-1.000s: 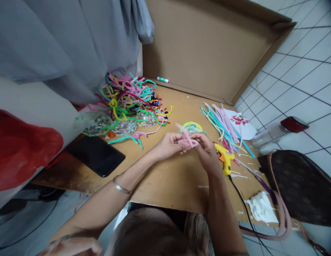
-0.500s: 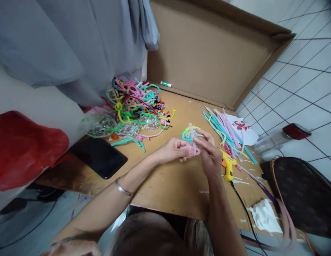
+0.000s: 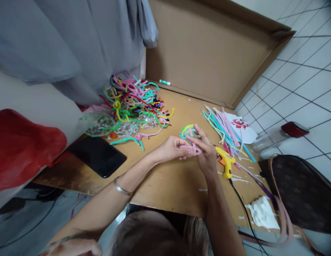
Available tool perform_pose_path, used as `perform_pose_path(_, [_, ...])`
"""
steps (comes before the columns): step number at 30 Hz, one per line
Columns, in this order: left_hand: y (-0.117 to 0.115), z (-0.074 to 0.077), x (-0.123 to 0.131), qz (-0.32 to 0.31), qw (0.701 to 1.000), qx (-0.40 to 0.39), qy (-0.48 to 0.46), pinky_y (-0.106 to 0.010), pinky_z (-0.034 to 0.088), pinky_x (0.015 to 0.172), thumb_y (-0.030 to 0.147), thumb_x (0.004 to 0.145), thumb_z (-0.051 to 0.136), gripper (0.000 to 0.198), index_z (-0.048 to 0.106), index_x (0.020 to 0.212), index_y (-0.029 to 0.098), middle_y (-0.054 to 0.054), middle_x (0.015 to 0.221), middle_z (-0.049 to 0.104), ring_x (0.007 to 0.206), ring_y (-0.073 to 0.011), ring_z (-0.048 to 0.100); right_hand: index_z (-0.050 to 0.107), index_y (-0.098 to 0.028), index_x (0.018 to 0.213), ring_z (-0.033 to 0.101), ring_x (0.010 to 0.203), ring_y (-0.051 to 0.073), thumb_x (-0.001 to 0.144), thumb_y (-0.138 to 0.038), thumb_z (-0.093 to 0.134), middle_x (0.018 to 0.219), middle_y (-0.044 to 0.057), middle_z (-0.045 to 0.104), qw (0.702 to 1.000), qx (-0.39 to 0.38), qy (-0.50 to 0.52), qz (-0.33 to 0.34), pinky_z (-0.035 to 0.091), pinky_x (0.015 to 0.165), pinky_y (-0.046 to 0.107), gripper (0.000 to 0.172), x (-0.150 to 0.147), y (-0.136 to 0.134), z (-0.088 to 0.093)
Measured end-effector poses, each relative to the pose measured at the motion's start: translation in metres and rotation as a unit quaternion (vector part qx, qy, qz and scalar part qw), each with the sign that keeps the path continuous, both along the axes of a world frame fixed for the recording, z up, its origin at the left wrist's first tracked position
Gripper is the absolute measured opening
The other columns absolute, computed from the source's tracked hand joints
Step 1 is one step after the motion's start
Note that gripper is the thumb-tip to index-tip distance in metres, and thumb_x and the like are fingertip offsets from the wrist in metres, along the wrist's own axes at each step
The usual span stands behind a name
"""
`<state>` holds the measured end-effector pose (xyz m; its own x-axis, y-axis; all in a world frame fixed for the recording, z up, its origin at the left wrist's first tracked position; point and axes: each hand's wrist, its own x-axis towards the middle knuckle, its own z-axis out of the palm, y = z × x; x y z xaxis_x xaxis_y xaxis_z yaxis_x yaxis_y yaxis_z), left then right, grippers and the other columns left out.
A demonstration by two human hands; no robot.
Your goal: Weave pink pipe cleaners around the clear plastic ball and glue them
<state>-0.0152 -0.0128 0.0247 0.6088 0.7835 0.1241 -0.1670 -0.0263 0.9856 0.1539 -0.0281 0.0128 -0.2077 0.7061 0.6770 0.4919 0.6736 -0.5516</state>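
Note:
My left hand (image 3: 169, 148) and my right hand (image 3: 205, 153) meet over the middle of the brown table (image 3: 165, 181). Both pinch a pink pipe cleaner (image 3: 190, 148) that is partly coiled between the fingertips. Its loose end rises a little above my right fingers. Just behind the hands lies a small ring of yellow, green and blue pipe cleaners (image 3: 187, 131). A yellow glue gun (image 3: 224, 160) lies right of my right hand, its black cord running toward me.
A tangled heap of coloured pipe cleaners (image 3: 130, 103) lies at the back left, a bundle of straight ones (image 3: 224, 129) at the right. A black phone (image 3: 98, 156), a cardboard wall (image 3: 208, 53), a brown bag (image 3: 301, 188), a red-lidded jar (image 3: 280, 137) and white tissue (image 3: 261, 213) surround the work spot.
The free end of the pink pipe cleaner has been wound down and stands shorter. My right fingers have shifted over the coil; the hands stay together in the same spot.

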Motion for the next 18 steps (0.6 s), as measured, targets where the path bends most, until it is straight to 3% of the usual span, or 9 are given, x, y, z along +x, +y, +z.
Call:
perform_pose_path(3, [-0.001,0.001,-0.001,0.011,1.0,0.005,0.002,-0.019,0.04,0.049,0.042,0.068,0.077,0.033,0.065,0.065,0.011,0.002,0.054,0.059,0.048,-0.0064,0.05,0.074,-0.029,0.103,0.058,0.12,0.026,0.092,-0.032,0.054,0.12,0.007,0.071,0.999,0.023,-0.027,-0.01,0.042,0.105,0.05,0.023,-0.001,0.001,0.0])
perform_pose_path(6, [-0.001,0.002,-0.001,0.02,1.0,0.003,-0.004,-0.019,0.04,0.049,0.043,0.068,0.076,0.033,0.066,0.067,0.011,0.001,0.055,0.059,0.049,-0.0068,0.05,0.073,-0.027,0.104,0.066,0.105,0.025,0.091,-0.031,0.054,0.099,0.006,0.076,1.0,0.021,-0.01,-0.009,0.048,0.098,0.047,0.024,-0.002,-0.001,0.001])
perform_pose_path(11, [-0.002,0.003,0.0,0.055,0.998,-0.01,-0.025,-0.018,0.039,0.048,0.044,0.066,0.078,0.034,0.068,0.071,0.012,0.002,0.054,0.058,0.049,-0.0067,0.049,0.073,-0.026,0.1,0.07,0.083,0.021,0.087,-0.022,0.056,0.091,0.003,0.076,0.998,-0.009,0.054,-0.041,0.054,0.078,0.037,0.021,-0.006,-0.008,0.002])
perform_pose_path(14, [-0.001,0.003,0.0,0.067,0.997,-0.012,-0.027,-0.018,0.038,0.048,0.046,0.065,0.078,0.036,0.066,0.068,0.012,0.001,0.054,0.058,0.049,-0.0066,0.049,0.074,-0.025,0.091,0.068,0.079,0.021,0.088,-0.021,0.055,0.082,0.003,0.075,0.998,-0.014,0.048,-0.035,0.053,0.076,0.037,0.02,-0.008,-0.009,0.006])
perform_pose_path(18, [0.001,0.002,0.002,0.098,0.994,-0.016,-0.046,-0.017,0.04,0.048,0.047,0.064,0.079,0.038,0.066,0.069,0.012,0.0,0.058,0.061,0.051,-0.0066,0.051,0.074,-0.025,0.093,0.067,0.082,0.021,0.088,-0.02,0.054,0.084,0.004,0.074,0.999,-0.018,0.038,-0.031,0.051,0.078,0.037,0.021,-0.009,-0.009,0.01])
